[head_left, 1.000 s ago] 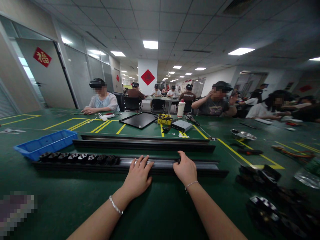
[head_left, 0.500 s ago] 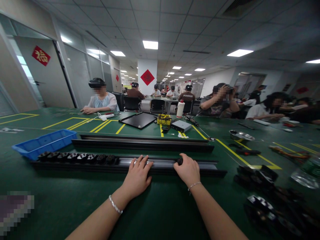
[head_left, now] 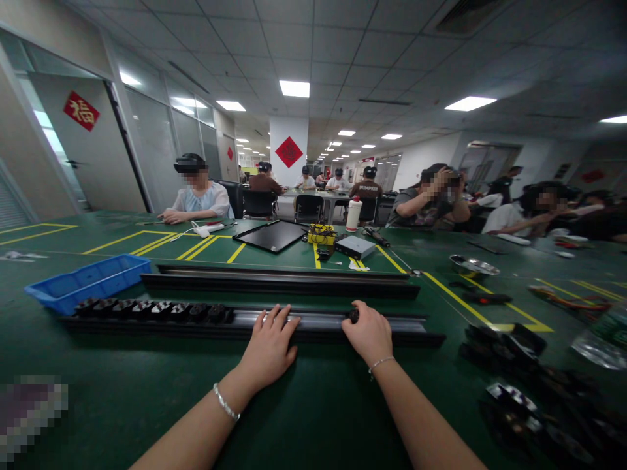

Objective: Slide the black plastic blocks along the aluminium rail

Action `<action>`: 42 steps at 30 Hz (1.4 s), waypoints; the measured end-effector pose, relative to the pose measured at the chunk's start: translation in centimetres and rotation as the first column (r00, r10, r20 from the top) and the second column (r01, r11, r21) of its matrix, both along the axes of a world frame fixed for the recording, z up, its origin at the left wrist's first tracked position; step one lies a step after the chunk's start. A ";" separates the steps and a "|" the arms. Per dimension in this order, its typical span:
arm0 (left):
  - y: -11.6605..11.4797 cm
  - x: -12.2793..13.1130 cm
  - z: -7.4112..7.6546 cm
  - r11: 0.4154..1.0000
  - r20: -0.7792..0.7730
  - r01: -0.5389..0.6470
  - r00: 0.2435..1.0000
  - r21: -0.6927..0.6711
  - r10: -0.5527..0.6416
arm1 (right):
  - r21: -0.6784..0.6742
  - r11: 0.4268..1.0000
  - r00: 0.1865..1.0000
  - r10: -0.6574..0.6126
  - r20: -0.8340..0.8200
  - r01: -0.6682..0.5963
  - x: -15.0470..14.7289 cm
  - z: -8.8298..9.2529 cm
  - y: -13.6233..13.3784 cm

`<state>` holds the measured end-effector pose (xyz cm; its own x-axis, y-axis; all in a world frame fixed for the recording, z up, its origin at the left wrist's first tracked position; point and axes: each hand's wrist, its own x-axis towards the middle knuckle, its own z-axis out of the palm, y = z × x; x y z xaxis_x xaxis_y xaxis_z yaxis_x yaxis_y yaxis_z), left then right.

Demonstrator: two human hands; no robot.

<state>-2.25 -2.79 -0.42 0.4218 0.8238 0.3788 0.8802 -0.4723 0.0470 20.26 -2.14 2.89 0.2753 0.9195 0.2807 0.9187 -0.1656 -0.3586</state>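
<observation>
Head view: the left hand (head_left: pixel 268 349) lies spread flat on the long black rail (head_left: pixel 313 321), fingertips in its silver channel. The right hand (head_left: pixel 367 333) pinches a small black piece (head_left: pixel 353 316) at the rail, just past its fingertips. Pushed askew, the piece may jam, or the rail may skid on the worktop (head_left: pixel 313 405).

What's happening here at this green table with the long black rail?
A person works at a long black rail with a silver channel lying on the green table. The left hand rests flat on it; the right hand pinches a small black part at the channel. A row of similar black parts sits in the rail's left end, beside a blue plastic tray.
</observation>
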 end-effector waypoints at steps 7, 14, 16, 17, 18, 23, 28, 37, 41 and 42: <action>0.1 -0.1 -0.3 1.000 0.012 0.009 1.000 0.010 -0.009 | 0.001 1.000 1.000 0.013 0.016 -0.013 0.1 0.0 0.1; 0.0 -0.1 -0.1 1.000 0.013 0.010 1.000 0.010 -0.010 | 0.001 0.999 0.998 0.046 0.042 -0.046 0.4 0.3 -0.2; 0.0 -0.1 -0.1 1.000 0.015 0.009 1.000 0.008 -0.009 | 0.018 0.998 0.997 0.060 0.057 -0.061 0.5 0.3 -0.3; 0.0 -0.1 0.0 1.000 0.016 0.009 1.000 0.008 -0.009 | 0.027 0.997 0.996 0.064 0.066 -0.066 0.6 0.2 -0.4; 0.0 -0.1 0.0 1.000 0.017 0.010 1.000 0.007 -0.010 | 0.033 0.997 0.995 0.066 0.075 -0.068 0.6 0.2 -0.4; 0.1 -0.1 -0.1 1.000 0.011 0.012 1.000 0.014 -0.012 | 0.044 0.998 0.997 0.032 0.067 -0.035 0.6 -0.4 -0.1; 0.2 -0.1 -0.3 1.000 0.008 0.010 1.000 0.026 -0.010 | 0.092 0.993 0.996 -0.076 0.045 0.072 0.7 -0.9 0.1; 0.1 -0.1 -0.2 1.000 0.016 0.010 1.000 0.012 -0.010 | 0.044 0.996 0.996 -0.082 0.023 0.081 0.7 -0.7 0.2; 0.2 -0.1 -0.2 1.000 0.019 0.007 1.000 0.007 -0.007 | 0.028 0.996 0.996 -0.083 0.015 0.082 0.8 -0.5 0.2; 0.2 -0.1 -0.2 1.000 0.020 0.007 1.000 0.006 -0.007 | 0.024 0.997 0.997 -0.079 0.013 0.078 0.8 -0.5 0.2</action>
<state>-2.37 -2.62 -0.59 0.4193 0.8186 0.3927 0.8759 -0.4784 0.0620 21.06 -1.94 2.42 0.3425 0.8882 0.3062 0.9080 -0.2291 -0.3508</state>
